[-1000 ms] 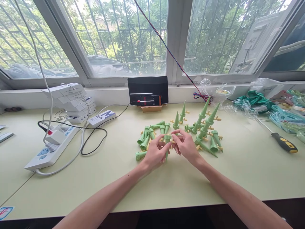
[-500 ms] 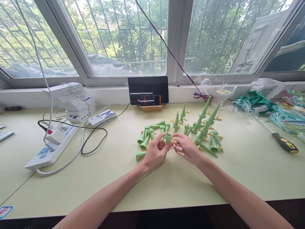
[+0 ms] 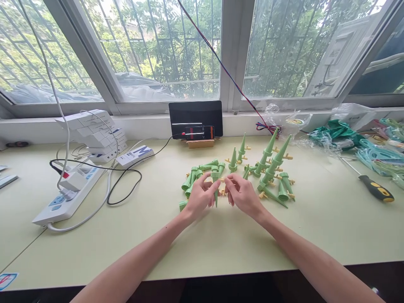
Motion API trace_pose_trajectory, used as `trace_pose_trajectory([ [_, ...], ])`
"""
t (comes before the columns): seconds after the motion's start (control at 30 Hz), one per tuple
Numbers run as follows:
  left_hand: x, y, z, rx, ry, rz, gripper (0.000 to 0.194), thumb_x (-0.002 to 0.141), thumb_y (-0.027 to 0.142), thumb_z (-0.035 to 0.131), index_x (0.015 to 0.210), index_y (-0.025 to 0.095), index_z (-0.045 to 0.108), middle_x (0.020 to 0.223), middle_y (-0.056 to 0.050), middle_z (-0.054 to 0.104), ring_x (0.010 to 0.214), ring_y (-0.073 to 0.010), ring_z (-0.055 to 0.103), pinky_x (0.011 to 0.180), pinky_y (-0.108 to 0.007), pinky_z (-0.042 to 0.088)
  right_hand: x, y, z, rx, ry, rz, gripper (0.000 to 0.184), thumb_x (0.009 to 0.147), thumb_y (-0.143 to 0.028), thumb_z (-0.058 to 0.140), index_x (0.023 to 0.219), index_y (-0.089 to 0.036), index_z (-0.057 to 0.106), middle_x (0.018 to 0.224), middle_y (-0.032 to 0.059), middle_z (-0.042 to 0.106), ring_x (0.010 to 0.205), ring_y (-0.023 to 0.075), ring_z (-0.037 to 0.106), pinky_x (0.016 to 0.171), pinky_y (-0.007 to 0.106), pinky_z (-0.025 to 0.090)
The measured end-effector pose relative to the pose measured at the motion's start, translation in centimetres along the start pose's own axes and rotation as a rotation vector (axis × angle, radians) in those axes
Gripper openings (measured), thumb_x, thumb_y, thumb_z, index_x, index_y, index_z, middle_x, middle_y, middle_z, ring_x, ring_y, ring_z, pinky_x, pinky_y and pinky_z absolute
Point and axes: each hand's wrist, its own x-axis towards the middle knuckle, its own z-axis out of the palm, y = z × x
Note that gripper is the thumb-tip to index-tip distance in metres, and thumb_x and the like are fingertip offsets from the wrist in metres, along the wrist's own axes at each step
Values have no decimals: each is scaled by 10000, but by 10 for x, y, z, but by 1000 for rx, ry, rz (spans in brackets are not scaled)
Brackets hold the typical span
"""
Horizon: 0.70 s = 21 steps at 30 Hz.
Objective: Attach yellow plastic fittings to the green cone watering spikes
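Note:
My left hand is closed around a green plant watering spike, its wide end up and its tip pointing down. My right hand is beside it with fingers pinched at the yellow valve on the spike's side; the fingertips partly hide the contact. Left of the hands lies a heap of green spikes. Behind them a single spike stands tip up. To the right, stacked spikes with yellow valves point upward, and a few more lie around them.
At the back a phone leans against a black tablet. A power strip with cables and white boxes occupy the left. On the right are a screwdriver, green plastic packaging and a coiled wire.
The held spike has tipped from its open end facing me to more upright, and has shifted slightly left. My right hand's fingers have curled in more around the valve side.

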Motion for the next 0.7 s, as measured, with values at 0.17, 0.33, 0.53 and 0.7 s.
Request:
trace_pose_trajectory([
  [0.17, 0, -2, 0, 6, -27, -6, 469, 873, 504, 600, 1198, 180, 502, 436, 87, 496, 367, -90, 391, 488, -239, 392, -2, 1, 0, -147, -33, -65, 318, 995, -459, 405, 868, -212, 561, 672, -17, 592, 414, 105, 520, 434, 242, 421],
  [0.33, 0, -3, 0, 5, -73, 25, 363, 930, 468, 523, 1140, 174, 494, 421, 74, 518, 373, -94, 401, 521, -252, 409, -1, 3, -1, -155, -13, -76, 333, 1003, -436, 399, 808, -207, 542, 665, -12, 607, 410, 99, 511, 445, 236, 409],
  [0.53, 0, -7, 0, -29, -128, 55, 314, 941, 469, 502, 1093, 194, 504, 451, 71, 516, 368, -94, 426, 470, -242, 407, -2, 2, -1, -137, 3, -82, 356, 998, -422, 421, 725, -206, 496, 589, -25, 568, 394, 95, 489, 443, 231, 389],
  [0.7, 0, -9, 1, -45, -117, 81, 338, 931, 478, 521, 1133, 212, 474, 550, 55, 577, 363, -84, 443, 429, -226, 400, -3, 0, 0, -64, 8, -53, 376, 987, -444, 436, 700, -206, 483, 554, -35, 543, 361, 88, 462, 411, 229, 372],
])
